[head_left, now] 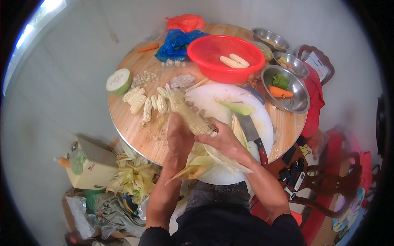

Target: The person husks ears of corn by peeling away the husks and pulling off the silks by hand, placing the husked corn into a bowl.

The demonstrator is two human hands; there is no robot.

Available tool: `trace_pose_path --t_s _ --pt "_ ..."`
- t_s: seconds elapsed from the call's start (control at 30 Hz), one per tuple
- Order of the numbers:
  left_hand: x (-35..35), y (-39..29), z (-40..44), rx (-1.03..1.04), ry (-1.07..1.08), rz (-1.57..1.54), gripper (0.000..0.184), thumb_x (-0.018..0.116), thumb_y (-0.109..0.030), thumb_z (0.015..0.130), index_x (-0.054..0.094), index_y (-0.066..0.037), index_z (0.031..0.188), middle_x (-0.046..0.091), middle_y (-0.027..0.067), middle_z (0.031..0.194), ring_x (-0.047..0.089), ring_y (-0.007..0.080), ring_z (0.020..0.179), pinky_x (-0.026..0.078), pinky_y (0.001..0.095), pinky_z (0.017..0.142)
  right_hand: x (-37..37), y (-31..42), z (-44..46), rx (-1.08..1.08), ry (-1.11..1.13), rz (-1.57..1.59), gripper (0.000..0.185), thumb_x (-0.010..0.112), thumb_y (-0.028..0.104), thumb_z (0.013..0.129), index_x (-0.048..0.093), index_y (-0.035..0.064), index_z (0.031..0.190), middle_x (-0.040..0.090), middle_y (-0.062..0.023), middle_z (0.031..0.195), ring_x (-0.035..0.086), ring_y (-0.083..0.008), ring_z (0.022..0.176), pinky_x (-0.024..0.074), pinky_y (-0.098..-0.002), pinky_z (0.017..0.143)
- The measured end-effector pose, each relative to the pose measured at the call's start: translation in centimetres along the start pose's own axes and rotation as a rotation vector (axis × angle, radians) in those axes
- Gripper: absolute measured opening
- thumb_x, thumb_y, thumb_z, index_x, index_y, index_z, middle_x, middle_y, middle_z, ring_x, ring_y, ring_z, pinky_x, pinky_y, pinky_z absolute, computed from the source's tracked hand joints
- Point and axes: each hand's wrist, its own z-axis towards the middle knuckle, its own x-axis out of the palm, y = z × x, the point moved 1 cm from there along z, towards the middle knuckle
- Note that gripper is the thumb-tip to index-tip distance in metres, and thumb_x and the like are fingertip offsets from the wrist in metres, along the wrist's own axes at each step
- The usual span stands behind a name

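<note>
An ear of corn (193,117), its kernels largely bare, is held slanted above the white cutting board (205,95). My left hand (179,130) is closed around its left side, the fingers partly hidden behind it. My right hand (223,138) is closed on its lower end, and a strip of pale husk (227,159) hangs below that hand. More loose husk (196,167) lies at the board's near edge. On the board a knife (262,152) rests to the right, its blade partly covered by husk, and a green husk leaf (236,107) lies farther back.
Several peeled cobs (138,104) and a cut melon (119,81) sit on the left of the round table (129,119). Behind stands a red basket (201,61) holding corn. Metal bowls (301,98) line the right. Discarded husks (133,176) pile up on the lower left.
</note>
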Motion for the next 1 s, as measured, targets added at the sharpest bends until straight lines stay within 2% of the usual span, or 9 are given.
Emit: trace_pose_path --t_s 0.17,0.27,0.37,0.57,0.63,0.73,0.87,0.97,1.0 --pt "-0.2 -0.4 0.0 -0.002 0.071 0.006 0.051 0.052 -0.037 0.105 0.042 -0.005 0.144 0.054 0.0092 0.134 0.053 0.0244 0.122 0.043 0.045 0.107 0.2 -2.6 0.3 -0.026 0.079 -0.143 0.06 0.074 0.02 0.076 0.058 -0.0065 0.128 0.068 -0.0251 0.116 0.066 -0.0292 0.11 0.0499 -0.0346 0.095" --pt "0.2 -0.3 0.0 0.036 0.061 -0.005 0.054 0.053 -0.039 0.103 0.042 -0.005 0.143 0.055 0.0099 0.128 0.055 0.0259 0.114 0.044 0.0496 0.102 0.2 0.1 -0.7 0.109 0.113 -0.236 0.052 0.07 0.016 0.074 0.062 -0.0059 0.121 0.069 -0.0269 0.108 0.068 -0.0308 0.102 0.0512 -0.037 0.092" --pt "0.5 0.0 -0.3 0.057 0.126 -0.065 0.053 0.054 -0.038 0.102 0.043 -0.005 0.143 0.056 0.0096 0.127 0.055 0.0258 0.113 0.044 0.0489 0.102 0.0 0.2 -1.2 0.115 0.007 -0.537 0.047 0.07 0.015 0.074 0.063 -0.0061 0.116 0.068 -0.0291 0.104 0.069 -0.0323 0.098 0.0519 -0.0387 0.089" --pt "-0.3 0.5 -0.4 0.031 0.006 -0.205 0.053 0.054 -0.038 0.102 0.045 -0.006 0.142 0.056 0.0094 0.126 0.055 0.0266 0.112 0.043 0.0482 0.102 -1.0 1.2 -2.2 0.071 0.186 -0.072 0.047 0.071 0.026 0.084 0.064 -0.0045 0.119 0.071 -0.0159 0.104 0.066 -0.019 0.094 0.0521 -0.0345 0.085" --pt "-0.3 0.5 -0.4 0.033 0.025 -0.211 0.053 0.054 -0.038 0.102 0.045 -0.006 0.142 0.056 0.0096 0.126 0.055 0.0264 0.112 0.043 0.0481 0.103 -0.8 2.2 -2.4 0.227 0.192 0.155 0.046 0.071 0.037 0.091 0.064 -0.0026 0.113 0.063 -0.0037 0.09 0.058 -0.0102 0.082 0.0497 -0.0296 0.07" --pt "-0.5 0.3 -0.1 0.034 0.035 -0.21 0.053 0.054 -0.038 0.102 0.045 -0.005 0.142 0.057 0.0098 0.126 0.056 0.0262 0.112 0.043 0.0479 0.103 -1.0 1.7 -2.1 0.319 0.245 0.126 0.039 0.067 0.032 0.091 0.063 -0.0008 0.112 0.057 -0.0009 0.088 0.054 -0.0078 0.078 0.0469 -0.0278 0.067" --pt "-0.2 0.1 -0.3 0.025 0.024 -0.173 0.052 0.056 -0.036 0.102 0.045 -0.003 0.141 0.058 0.0099 0.124 0.056 0.0264 0.112 0.043 0.0473 0.104 -1.5 0.3 -2.1 0.245 0.314 0.046 0.034 0.064 0.026 0.09 0.061 -0.0017 0.11 0.057 -0.0004 0.088 0.053 -0.0084 0.075 0.0455 -0.0282 0.065" --pt "-0.2 0.2 -0.3 0.01 0.048 -0.124 0.049 0.053 -0.034 0.104 0.043 -0.008 0.144 0.058 0.0069 0.124 0.057 0.0221 0.112 0.046 0.0413 0.1 -1.3 -1.5 -2.0 0.166 0.306 -0.004 0.033 0.062 0.02 0.087 0.06 -0.0039 0.11 0.059 -0.0029 0.086 0.056 -0.0129 0.078 0.0479 -0.0305 0.071" --pt "0.0 0.2 -0.3 0.009 0.048 -0.126 0.049 0.053 -0.034 0.104 0.043 -0.008 0.144 0.058 0.0069 0.124 0.057 0.0221 0.112 0.046 0.0413 0.1 -1.1 -1.8 -2.1 0.044 0.224 -0.151 0.033 0.062 0.019 0.087 0.06 -0.0045 0.11 0.061 -0.0064 0.086 0.06 -0.0192 0.082 0.0495 -0.0341 0.076"
